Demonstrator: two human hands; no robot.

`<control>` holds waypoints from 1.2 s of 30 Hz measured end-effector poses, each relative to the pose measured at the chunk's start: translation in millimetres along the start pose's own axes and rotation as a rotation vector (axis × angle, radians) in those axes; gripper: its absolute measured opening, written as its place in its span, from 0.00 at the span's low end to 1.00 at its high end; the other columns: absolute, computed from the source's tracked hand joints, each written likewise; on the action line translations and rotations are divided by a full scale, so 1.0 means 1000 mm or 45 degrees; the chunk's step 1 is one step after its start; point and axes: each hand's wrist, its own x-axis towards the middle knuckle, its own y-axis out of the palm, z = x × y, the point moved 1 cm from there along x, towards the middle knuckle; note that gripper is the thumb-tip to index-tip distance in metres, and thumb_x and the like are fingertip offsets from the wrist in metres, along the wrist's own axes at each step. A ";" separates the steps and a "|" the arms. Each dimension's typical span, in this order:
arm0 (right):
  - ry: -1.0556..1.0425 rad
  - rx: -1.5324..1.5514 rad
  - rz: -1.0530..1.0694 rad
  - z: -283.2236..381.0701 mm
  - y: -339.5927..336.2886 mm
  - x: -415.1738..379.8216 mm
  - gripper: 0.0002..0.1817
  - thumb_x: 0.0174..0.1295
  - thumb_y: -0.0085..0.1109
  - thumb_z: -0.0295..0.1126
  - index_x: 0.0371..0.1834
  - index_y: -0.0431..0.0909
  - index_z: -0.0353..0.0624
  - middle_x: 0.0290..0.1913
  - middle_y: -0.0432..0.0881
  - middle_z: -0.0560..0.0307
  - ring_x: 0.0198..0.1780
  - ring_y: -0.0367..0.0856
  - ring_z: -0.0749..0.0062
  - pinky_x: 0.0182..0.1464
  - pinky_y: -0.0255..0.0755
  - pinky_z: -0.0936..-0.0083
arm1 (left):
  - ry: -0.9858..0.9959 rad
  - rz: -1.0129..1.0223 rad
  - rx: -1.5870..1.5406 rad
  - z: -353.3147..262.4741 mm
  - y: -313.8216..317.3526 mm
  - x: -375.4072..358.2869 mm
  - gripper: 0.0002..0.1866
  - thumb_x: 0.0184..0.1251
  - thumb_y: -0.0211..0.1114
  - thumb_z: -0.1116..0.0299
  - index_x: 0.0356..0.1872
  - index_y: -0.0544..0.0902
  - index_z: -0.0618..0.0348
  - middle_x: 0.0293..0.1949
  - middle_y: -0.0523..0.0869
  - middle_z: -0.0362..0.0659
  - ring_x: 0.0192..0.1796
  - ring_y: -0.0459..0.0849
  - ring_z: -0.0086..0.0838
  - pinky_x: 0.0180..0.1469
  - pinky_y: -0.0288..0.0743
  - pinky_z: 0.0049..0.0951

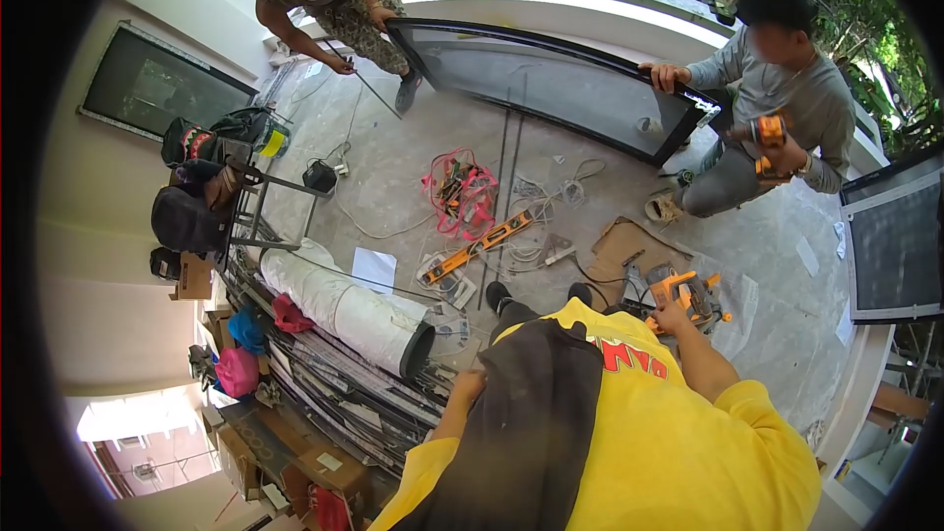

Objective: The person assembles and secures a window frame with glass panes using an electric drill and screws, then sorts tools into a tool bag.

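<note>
My right hand [672, 318] is closed at the orange body of a power saw [690, 297], which stands on the floor beside a piece of cardboard. My left hand [470, 386] hangs low beside a bundle of long dark profiles [334, 367], its fingers curled; whatever it may hold is hidden. A dark cloth [536, 423] lies over the front of my yellow shirt. Left of the saw, a grey plug or socket [559, 249] rests on the floor with its cable. An orange spirit level [480, 247] lies further left.
Two co-workers hold a black-framed screen panel [531, 84]; one grips an orange drill [767, 143], the other a thin bar [379, 93]. A pink tool bag [462, 195], loose cables, a wrapped roll [344, 305] and a chair [280, 197] with bags stand on the floor.
</note>
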 end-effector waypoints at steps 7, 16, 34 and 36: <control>0.169 -0.002 0.104 0.008 -0.002 -0.021 0.16 0.62 0.63 0.39 0.40 0.86 0.34 0.29 0.86 0.45 0.27 0.86 0.59 0.32 0.79 0.64 | -0.556 -0.043 -0.516 -0.076 -0.038 0.001 0.16 0.67 0.64 0.61 0.44 0.87 0.65 0.34 0.87 0.45 0.32 0.86 0.29 0.32 0.79 0.30; 0.113 0.086 0.070 0.024 0.024 -0.010 0.16 0.63 0.64 0.38 0.40 0.86 0.33 0.31 0.88 0.46 0.31 0.87 0.61 0.34 0.80 0.63 | -0.297 -0.060 -0.414 -0.103 -0.078 0.030 0.14 0.66 0.66 0.61 0.43 0.88 0.62 0.27 0.85 0.41 0.26 0.83 0.26 0.28 0.75 0.27; 0.332 0.346 0.046 0.125 0.072 -0.034 0.12 0.67 0.60 0.35 0.41 0.82 0.34 0.28 0.83 0.55 0.25 0.82 0.69 0.22 0.71 0.70 | -0.272 -0.070 -0.152 -0.069 -0.168 0.014 0.18 0.64 0.67 0.57 0.39 0.88 0.65 0.26 0.87 0.48 0.24 0.84 0.32 0.28 0.77 0.33; 0.312 0.330 0.020 0.141 0.076 -0.038 0.12 0.67 0.60 0.35 0.40 0.82 0.35 0.28 0.83 0.56 0.25 0.82 0.70 0.22 0.71 0.71 | -0.299 -0.022 -0.223 -0.042 -0.168 0.035 0.18 0.64 0.67 0.57 0.38 0.88 0.65 0.25 0.87 0.47 0.23 0.84 0.32 0.28 0.77 0.34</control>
